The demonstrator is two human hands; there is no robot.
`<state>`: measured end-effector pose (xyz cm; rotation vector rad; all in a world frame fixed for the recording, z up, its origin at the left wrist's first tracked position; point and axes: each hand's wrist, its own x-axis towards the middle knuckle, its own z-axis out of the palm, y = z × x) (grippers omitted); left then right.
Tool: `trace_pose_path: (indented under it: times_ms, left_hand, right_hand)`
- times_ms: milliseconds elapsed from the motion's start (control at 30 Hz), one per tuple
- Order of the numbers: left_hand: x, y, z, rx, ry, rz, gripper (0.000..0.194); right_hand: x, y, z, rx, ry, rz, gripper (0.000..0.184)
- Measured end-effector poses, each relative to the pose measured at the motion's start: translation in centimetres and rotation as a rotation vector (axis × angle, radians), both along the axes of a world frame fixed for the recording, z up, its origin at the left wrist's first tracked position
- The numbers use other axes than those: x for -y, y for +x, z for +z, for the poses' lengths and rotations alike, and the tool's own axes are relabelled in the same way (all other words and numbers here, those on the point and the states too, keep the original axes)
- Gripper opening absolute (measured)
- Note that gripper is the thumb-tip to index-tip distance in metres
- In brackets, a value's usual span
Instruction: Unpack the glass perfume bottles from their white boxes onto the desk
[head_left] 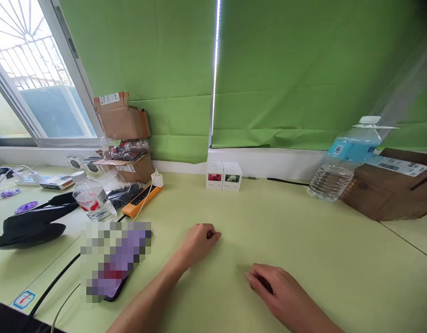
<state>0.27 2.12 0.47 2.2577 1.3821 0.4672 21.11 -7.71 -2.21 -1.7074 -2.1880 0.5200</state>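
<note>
My left hand (200,241) rests on the pale green table (216,296), its fingers curled into a loose fist with nothing visible in it. Nearer to me on the right, my right hand (274,287) is also curled, thumb close to the fingers, and I see nothing held. Two small white boxes (222,181) stand side by side beyond my hands, one with a red flower picture and the other with a white one. To the left of my left forearm lies a phone (125,266), largely blurred by pixelation.
An orange power strip (142,200), a water bottle (93,199) and black fabric item (36,222) lie leftward. Cardboard boxes (121,121) are stacked by the window. At right, a large bottle (347,159) leans near a brown carton (390,189). Cables cross the table's left side.
</note>
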Motion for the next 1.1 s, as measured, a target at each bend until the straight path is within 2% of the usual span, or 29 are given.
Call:
trace_pose_path:
  times_ms: [100,233,533,1100]
  left_hand:
    - [0.4,0.1,-0.8,-0.026,0.039,0.004,0.025]
    - [1.2,-0.2,-0.8,-0.064,0.075,-0.028,0.02]
    - [1.5,-0.4,-0.8,-0.12,0.116,-0.06,0.018]
    - [1.5,-0.6,-1.3,-0.101,0.152,-0.07,0.018]
  right_hand:
    - [0.0,0.0,-0.1,-0.008,0.004,-0.006,0.037]
    - [0.0,0.1,-0.3,-0.007,-0.001,0.01,0.037]
    - [-0.1,-0.1,0.0,0.018,-0.034,0.005,0.036]
    - [0.2,-0.3,0.3,0.012,-0.058,-0.009,0.037]
